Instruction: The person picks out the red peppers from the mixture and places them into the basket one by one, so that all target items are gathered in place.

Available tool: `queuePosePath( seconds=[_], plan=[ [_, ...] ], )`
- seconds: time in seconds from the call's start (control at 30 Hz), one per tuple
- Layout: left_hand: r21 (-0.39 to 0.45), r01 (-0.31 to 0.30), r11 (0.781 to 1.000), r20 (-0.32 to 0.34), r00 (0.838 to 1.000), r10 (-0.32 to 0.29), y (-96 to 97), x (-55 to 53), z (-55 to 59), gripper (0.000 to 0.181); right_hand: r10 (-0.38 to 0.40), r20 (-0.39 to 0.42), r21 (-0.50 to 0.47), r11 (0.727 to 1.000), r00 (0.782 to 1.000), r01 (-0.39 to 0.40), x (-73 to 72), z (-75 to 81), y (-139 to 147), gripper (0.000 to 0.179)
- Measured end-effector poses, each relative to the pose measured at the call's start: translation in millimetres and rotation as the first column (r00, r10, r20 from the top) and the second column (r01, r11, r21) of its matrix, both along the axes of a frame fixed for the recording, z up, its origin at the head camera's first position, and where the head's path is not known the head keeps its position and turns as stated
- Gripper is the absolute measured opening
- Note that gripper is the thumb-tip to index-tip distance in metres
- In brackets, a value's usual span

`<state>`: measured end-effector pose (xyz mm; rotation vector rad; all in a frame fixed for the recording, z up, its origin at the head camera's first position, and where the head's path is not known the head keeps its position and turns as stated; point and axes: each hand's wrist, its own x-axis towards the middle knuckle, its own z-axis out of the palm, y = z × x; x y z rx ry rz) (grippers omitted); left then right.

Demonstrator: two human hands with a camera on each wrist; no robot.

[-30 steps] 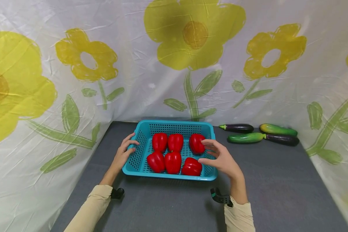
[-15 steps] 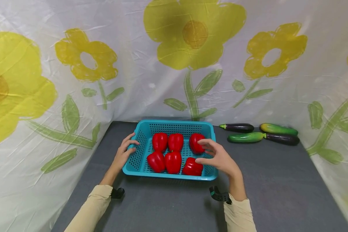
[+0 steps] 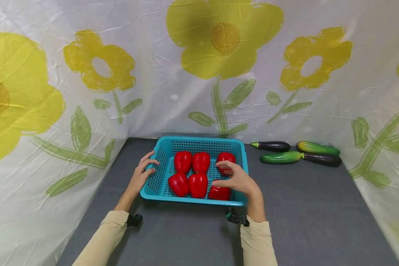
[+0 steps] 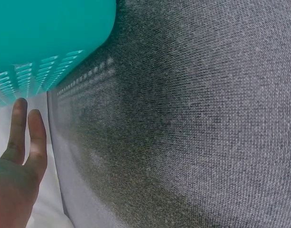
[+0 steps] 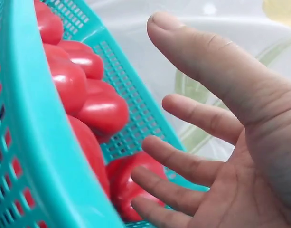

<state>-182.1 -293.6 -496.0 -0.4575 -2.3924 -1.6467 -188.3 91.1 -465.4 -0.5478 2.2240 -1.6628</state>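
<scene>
Several red bell peppers (image 3: 198, 185) lie in a blue plastic basket (image 3: 199, 201) with latticed walls. My left hand (image 3: 141, 173) rests at the basket's left rim, fingers spread and some reaching over it. Two of its straight fingers (image 4: 36, 137) show beside the perforated wall in the left wrist view. Over the basket's right part, my right hand (image 3: 239, 180) hovers with fingers spread and thumb apart, nothing between them. In the head view it partly covers the two right-hand peppers, the front one (image 3: 219, 193) and the back one (image 3: 225, 158).
Right of the basket, an eggplant (image 3: 273, 146) and a yellow-green zucchini (image 3: 317, 148) lie at the back of the dark table (image 3: 306, 218). In front of them are a green zucchini (image 3: 280, 157) and another eggplant (image 3: 322, 159). A flower-printed curtain (image 3: 159, 74) hangs behind.
My right hand has moved left, further over the basket and its right-hand peppers. The left hand stays at the rim, and the basket keeps its place.
</scene>
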Motion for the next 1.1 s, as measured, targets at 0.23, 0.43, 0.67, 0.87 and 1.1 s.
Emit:
queuePosePath(
  seconds=[0.23,0.43,0.67,0.87,1.1],
  plan=[
    [0.010,0.008,1.000,-0.001,1.000,-0.008,-4.2,-4.0,-5.5,0.018,-0.038,0.083,-0.007,0.999,0.996,0.038,1.3,-7.9,-10.8,0.059],
    [0.026,0.014,1.000,-0.001,1.000,-0.014,-3.0,-1.3,-1.1,0.017,-0.077,0.123,0.041,0.997,0.989,0.072,3.6,-14.8,-18.2,0.061],
    [-0.001,0.008,1.000,-0.019,1.000,-0.008,0.1,-0.3,1.0,0.017,-0.086,0.180,0.087,0.994,0.980,0.071,5.3,-16.8,-20.1,0.063],
    [0.010,0.009,1.000,-0.005,1.000,-0.009,0.7,1.2,1.7,0.017,-0.081,0.212,0.116,0.992,0.974,0.057,6.6,-17.0,-20.4,0.065],
    [0.010,0.005,1.000,-0.005,1.000,-0.005,0.8,1.0,0.9,0.017,-0.073,0.181,0.186,0.982,0.981,0.039,6.8,-19.0,-21.3,0.061]
  ],
)
